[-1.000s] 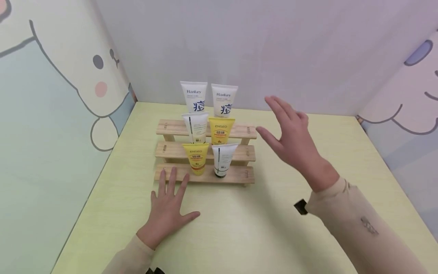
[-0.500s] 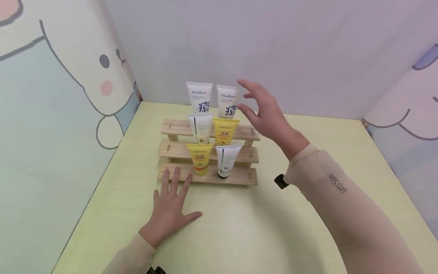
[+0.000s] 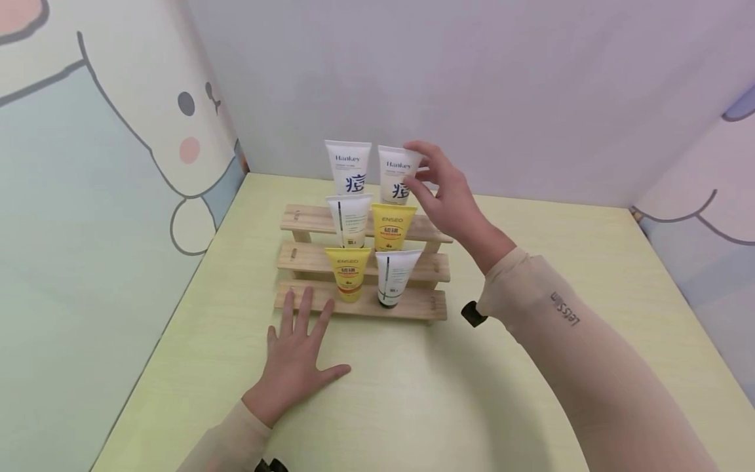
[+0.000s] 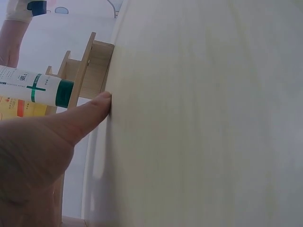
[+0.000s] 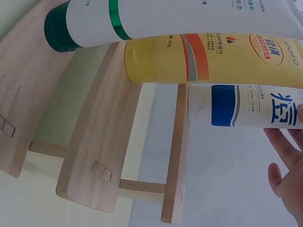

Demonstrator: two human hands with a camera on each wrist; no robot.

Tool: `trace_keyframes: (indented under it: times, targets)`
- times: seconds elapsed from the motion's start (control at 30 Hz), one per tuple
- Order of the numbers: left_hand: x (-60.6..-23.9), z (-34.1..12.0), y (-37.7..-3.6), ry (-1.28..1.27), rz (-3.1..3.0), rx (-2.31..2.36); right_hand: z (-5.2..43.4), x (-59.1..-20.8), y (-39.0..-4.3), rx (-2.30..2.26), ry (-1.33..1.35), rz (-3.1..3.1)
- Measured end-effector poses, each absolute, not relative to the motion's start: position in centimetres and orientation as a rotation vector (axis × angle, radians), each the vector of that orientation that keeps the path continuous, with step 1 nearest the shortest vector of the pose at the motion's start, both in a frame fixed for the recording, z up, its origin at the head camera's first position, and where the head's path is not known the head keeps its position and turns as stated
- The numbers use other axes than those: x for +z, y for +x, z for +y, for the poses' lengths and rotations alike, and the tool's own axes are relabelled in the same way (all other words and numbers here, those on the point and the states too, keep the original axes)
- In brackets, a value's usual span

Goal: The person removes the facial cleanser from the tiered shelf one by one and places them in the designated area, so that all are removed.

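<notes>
The right hand (image 3: 449,196) pinches the crimped top of the right Hankey tube (image 3: 396,176) on the wooden rack's (image 3: 425,303) top step: light, soft, slick plastic, best held by its flat sides.

The stepped rack (image 3: 425,227) is bare, pale wood with visible grain and a matt, unvarnished look, its slats set into plain wooden legs. The tubes standing on it are smooth plastic with a soft sheen: the white tube (image 3: 398,174) at the top, the yellow tube (image 3: 390,226) below it and the green-capped tube (image 3: 394,276) on the lowest step, whose cap looks glossier. The table (image 3: 531,262) has a smooth, matt yellow-green laminate with faint wood-grain streaks, and the sleeve (image 3: 566,334) is thin, matt beige cloth.
</notes>
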State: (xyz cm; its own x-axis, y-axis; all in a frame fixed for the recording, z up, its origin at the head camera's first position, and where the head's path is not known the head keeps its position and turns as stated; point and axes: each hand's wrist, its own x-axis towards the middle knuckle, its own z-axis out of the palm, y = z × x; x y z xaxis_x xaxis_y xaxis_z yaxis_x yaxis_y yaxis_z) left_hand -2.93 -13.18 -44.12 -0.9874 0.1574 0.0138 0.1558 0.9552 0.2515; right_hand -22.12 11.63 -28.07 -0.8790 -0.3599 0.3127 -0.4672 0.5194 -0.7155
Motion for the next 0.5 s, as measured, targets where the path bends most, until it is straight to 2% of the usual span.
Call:
trace_keyframes:
  times: [0.5]
  targets:
    - [-43.8,-13.1,-2.8,0.262,3.109,0.413,13.1,-28.4,-22.0,1.423,0.621,-2.501]
